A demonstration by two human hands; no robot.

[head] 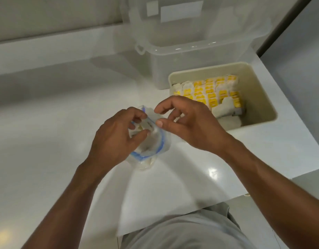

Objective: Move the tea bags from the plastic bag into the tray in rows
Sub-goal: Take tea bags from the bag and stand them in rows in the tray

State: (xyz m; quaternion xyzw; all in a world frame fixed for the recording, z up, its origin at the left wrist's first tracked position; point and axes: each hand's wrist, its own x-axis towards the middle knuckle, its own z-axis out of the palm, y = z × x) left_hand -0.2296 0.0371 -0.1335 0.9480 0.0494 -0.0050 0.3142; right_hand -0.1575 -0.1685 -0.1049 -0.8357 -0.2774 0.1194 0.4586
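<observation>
We are mid-transfer: our left grip (115,133) pinches the plastic bag (155,146) at its rim on the table (47,123). Our right grip (189,121) hovers at the mouth, fingers parted, empty. Tea bags (209,90) line the tray (263,97) nearby. Next, we judge, it must reach in for another.
</observation>
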